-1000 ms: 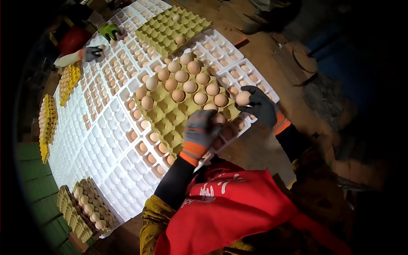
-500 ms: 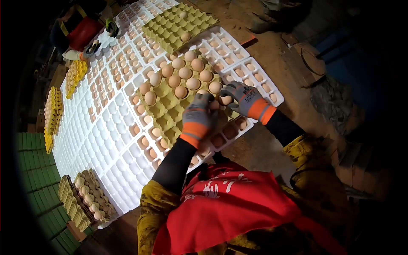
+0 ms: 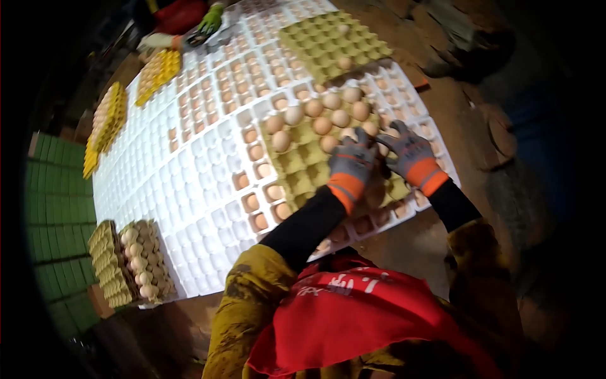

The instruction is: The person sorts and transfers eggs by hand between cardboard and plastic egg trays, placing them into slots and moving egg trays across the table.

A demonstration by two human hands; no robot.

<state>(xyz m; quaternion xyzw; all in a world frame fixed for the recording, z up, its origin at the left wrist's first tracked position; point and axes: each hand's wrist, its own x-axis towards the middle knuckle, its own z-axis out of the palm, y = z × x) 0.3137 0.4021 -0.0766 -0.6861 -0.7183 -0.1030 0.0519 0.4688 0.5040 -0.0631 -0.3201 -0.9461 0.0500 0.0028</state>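
Observation:
A pulp egg tray (image 3: 302,175) lies on top of white plastic trays, its far part filled with brown eggs (image 3: 341,118) and its near left cups bare. My left hand (image 3: 352,163), in a grey and orange glove, bends its fingers over eggs near the tray's right half. Close beside it, my right hand (image 3: 413,155) in a matching glove curls its fingers around an egg (image 3: 382,150) between the two hands. The gloves partly hide the eggs under the fingertips.
White trays (image 3: 202,158) cover the table, some cups holding eggs. Another pulp tray (image 3: 334,44) with two eggs lies at the back. Yellow trays (image 3: 108,120) line the far left edge; stacked egg trays (image 3: 142,262) stand near left. A co-worker's gloved hand (image 3: 210,22) is at the far side.
The view has swung, so the table appears farther right. My hands have come closer together over the same part of the tray, with the right fingers pointing more downward.

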